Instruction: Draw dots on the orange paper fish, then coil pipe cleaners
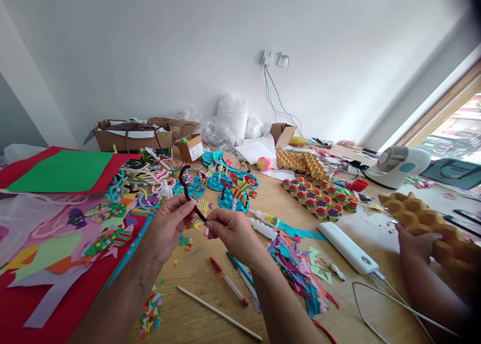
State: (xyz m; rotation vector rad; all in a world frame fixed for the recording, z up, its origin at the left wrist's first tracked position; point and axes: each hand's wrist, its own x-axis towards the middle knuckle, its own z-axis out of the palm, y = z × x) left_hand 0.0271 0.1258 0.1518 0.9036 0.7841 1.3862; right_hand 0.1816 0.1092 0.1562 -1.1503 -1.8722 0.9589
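Observation:
A dark brown pipe cleaner (184,180), bent into a hook at its upper end, is stretched between my two hands above the table. My left hand (173,220) pinches it near the middle between thumb and fingers. Its lower end sits in the closed fingertips of my right hand (232,234). Behind my hands lie several blue round pieces (229,200) decorated with colourful paper fish (240,190). Under my forearms are a red pen (228,281), a thin wooden stick (218,311) and a heap of small paper scraps (151,309).
At right, another person's hand (417,244) holds a cardboard egg tray (421,216). A white power bank (348,247) with a cable, glue bottles (265,218) and paper strips (296,269) lie nearer. Coloured sheets (60,171) cover the left; a white fan (398,166) stands back right.

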